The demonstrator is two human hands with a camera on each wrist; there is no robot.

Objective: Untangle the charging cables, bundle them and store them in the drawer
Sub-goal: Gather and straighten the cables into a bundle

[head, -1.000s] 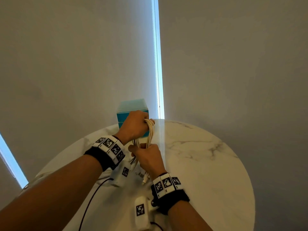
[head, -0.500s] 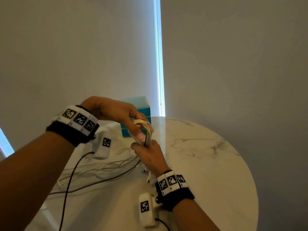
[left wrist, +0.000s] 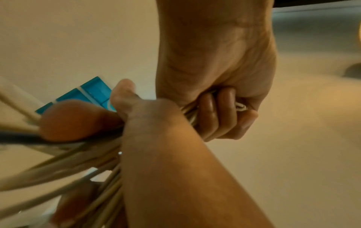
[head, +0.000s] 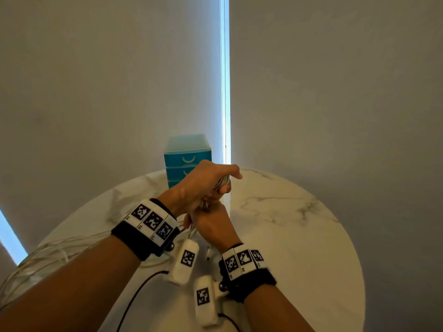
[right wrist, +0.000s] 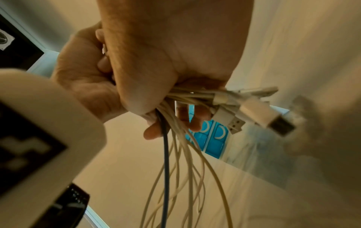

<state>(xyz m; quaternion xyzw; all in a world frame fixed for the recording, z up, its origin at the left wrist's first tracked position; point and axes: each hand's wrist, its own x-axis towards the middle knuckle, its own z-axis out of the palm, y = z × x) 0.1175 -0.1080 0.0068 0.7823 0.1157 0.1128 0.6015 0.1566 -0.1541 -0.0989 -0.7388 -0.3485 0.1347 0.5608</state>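
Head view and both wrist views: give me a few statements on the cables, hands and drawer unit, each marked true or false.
1. Both hands grip the cable bundle. True.
2. The left hand is open and idle. False: its fingers curl round the cables.
3. The blue drawer unit stands on the table with its visible drawers shut. True.
4. Every cable is white. False: one dark cable hangs among them.
5. The right hand rests flat on the table. False: it grips the bundle.
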